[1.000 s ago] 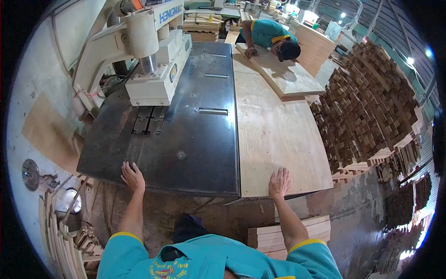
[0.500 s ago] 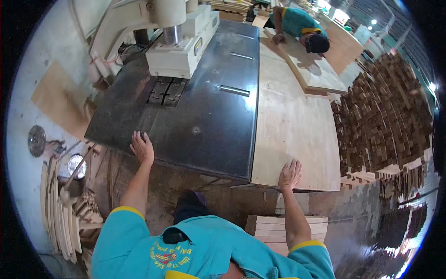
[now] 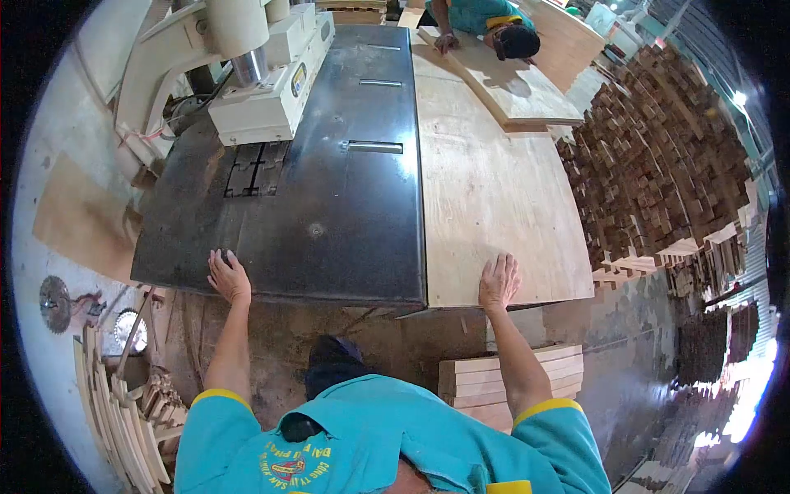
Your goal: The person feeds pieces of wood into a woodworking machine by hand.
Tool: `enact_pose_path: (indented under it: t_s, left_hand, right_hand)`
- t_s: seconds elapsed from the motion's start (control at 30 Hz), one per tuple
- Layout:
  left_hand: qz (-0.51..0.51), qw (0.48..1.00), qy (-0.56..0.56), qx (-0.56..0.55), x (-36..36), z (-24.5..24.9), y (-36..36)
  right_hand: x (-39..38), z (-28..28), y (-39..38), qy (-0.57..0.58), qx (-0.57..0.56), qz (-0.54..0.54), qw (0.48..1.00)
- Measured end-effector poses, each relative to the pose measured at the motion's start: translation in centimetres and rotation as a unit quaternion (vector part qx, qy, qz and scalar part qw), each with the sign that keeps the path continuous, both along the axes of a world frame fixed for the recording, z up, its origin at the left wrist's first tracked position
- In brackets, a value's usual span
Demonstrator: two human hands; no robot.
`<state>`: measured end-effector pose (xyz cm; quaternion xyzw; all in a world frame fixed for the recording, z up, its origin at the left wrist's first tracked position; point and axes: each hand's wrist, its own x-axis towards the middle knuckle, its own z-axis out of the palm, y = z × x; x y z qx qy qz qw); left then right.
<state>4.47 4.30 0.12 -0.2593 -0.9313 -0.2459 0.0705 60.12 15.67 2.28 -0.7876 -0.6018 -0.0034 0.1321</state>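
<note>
My left hand (image 3: 230,278) rests on the front edge of the dark metal machine table (image 3: 354,239), fingers spread, holding nothing I can make out. My right hand (image 3: 499,283) lies flat, fingers stretched out, on the front edge of the pale plywood top (image 3: 494,198) that adjoins the metal on the right. Ahead of my left hand, the white machine head (image 3: 255,107) hangs over a slotted track plate (image 3: 256,170) set in the table. Several narrow slots, one of them a bright roller slot (image 3: 375,147), lie farther up the metal surface.
At the far end a co-worker (image 3: 477,16) leans over a thick wooden panel (image 3: 510,82) on the plywood. A tall stack of wood pieces (image 3: 658,165) rises at right. Pale boards (image 3: 514,379) sit below the table; wood strips (image 3: 115,412) and saw blades (image 3: 55,305) are at left.
My view has shifted, so the table and machine appear farther left and higher. Both hands stay on the table's front edge. The co-worker still bends over the panel.
</note>
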Motion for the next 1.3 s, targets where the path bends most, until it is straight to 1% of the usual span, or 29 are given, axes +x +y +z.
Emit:
enact_pose_path:
  t_s: [0.03, 0.3, 0.5, 0.57, 0.63, 0.77, 0.97, 1.13, 1.23, 1.27, 1.3]
  left_hand:
    - [-0.003, 1.0, 0.0, 0.001, 0.0, 0.0, 0.0]
    - [-0.013, 1.0, -0.005, 0.006, 0.4, 0.7, -0.2]
    - [-0.011, 1.0, 0.005, -0.002, 0.1, 0.1, -0.1]
    - [-0.007, 1.0, -0.005, -0.01, 0.2, 0.4, 0.0]
    - [-0.012, 1.0, -0.008, -0.005, 0.2, 0.4, -0.3]
    - [-0.007, 1.0, -0.001, -0.008, 0.1, 0.0, 0.0]
    - [-0.006, 1.0, -0.01, -0.009, 0.2, 0.5, -0.2]
    - [-0.004, 1.0, -0.012, -0.007, 0.0, 0.2, -0.1]
    - [-0.006, 1.0, 0.001, 0.004, 0.4, 0.6, -0.2]
    - [-0.022, 1.0, 0.001, 0.001, 0.6, 0.8, -0.3]
    - [-0.02, 1.0, 0.02, 0.002, 0.4, 0.9, -0.3]
  right_hand:
    - [0.0, -0.1, 0.0, 0.002, 0.013, 0.002, 1.0]
    - [0.0, -0.1, -0.1, -0.005, 0.01, 0.002, 1.0]
    - [0.1, -0.2, -0.1, -0.008, 0.018, 0.0, 1.0]
    - [0.0, -0.1, 0.0, -0.01, 0.018, 0.006, 1.0]
    - [0.1, 0.0, 0.1, -0.004, -0.014, 0.0, 1.0]
    - [0.2, -0.1, 0.0, -0.013, 0.004, 0.001, 1.0]
    - [0.2, -0.3, 0.1, -0.006, 0.009, 0.008, 1.0]
    - [0.0, 0.1, -0.1, 0.007, 0.0, -0.006, 1.0]
    - [0.1, 0.2, -0.4, 0.015, -0.002, 0.001, 1.0]
    - [0.2, 0.1, -0.5, 0.016, -0.006, -0.016, 1.0]
    - [0.3, -0.3, -0.3, 0.022, -0.001, -0.007, 1.0]
